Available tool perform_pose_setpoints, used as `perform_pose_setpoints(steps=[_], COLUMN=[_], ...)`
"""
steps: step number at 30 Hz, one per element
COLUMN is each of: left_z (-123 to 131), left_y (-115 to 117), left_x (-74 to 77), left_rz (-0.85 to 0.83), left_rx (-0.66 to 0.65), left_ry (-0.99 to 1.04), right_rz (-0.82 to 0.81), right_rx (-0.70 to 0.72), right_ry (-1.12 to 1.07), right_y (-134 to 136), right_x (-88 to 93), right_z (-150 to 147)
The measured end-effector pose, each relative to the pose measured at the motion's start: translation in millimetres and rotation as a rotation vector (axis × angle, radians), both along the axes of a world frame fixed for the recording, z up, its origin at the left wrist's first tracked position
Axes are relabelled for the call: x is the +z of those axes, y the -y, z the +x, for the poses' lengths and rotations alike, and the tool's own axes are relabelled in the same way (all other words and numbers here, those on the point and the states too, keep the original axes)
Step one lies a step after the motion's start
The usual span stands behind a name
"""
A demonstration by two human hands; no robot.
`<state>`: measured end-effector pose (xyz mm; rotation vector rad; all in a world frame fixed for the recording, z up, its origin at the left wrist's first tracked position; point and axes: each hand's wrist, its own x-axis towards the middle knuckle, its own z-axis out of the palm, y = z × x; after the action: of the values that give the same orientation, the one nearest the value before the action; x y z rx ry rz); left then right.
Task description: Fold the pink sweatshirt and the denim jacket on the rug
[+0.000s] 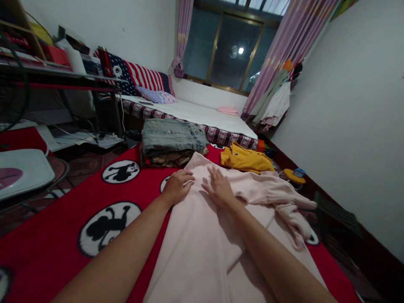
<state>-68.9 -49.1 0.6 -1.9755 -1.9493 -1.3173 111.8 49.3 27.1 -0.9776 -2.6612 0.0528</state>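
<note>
A pale pink garment (202, 244) lies spread on a red blanket (63, 210) printed with black-and-white cartoon roundels. My left hand (177, 185) rests at the garment's left edge with its fingers curled over the cloth. My right hand (219, 185) lies flat on the garment, fingers stretched out and apart. The garment's sleeves are bunched in folds (284, 202) to the right. Just beyond my hands sits a stack of folded clothes with denim jeans (172, 136) on top.
A yellow garment (246, 160) lies crumpled beyond the pink one. A low mattress (202, 115) with pillows runs under the window. A desk (63, 78) with clutter and cables stands at the left. Clothes hang at the right wall (274, 103).
</note>
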Motion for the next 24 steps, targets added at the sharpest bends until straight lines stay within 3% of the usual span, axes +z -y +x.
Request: perform_pose_setpoints(steps=[3, 7, 12, 18, 24], left_z=[0, 4, 11, -6, -13], left_y=[1, -4, -39, -84, -107], left_x=[-1.1, 2.4, 17.2, 21.4, 17.0], left_rz=[0.016, -0.015, -0.065, -0.321, -0.565], left_rx=[-0.035, -0.083, -0.155, -0.002, 0.108], left_ry=[0.008, -0.038, -0.269, -0.539, -0.491], right_rz=[-0.055, -0.05, -0.039, -0.057, -0.097], right_rx=[-0.013, -0.039, -0.056, -0.044, -0.028], right_ry=[0.111, 0.145, 0.127, 0.11, 0.05], right_y=[17, 19, 18, 18, 19], right_x=[-17.2, -21.7, -19.0, -19.6, -16.2], right_z=[-5, -2, -2, 0, 2])
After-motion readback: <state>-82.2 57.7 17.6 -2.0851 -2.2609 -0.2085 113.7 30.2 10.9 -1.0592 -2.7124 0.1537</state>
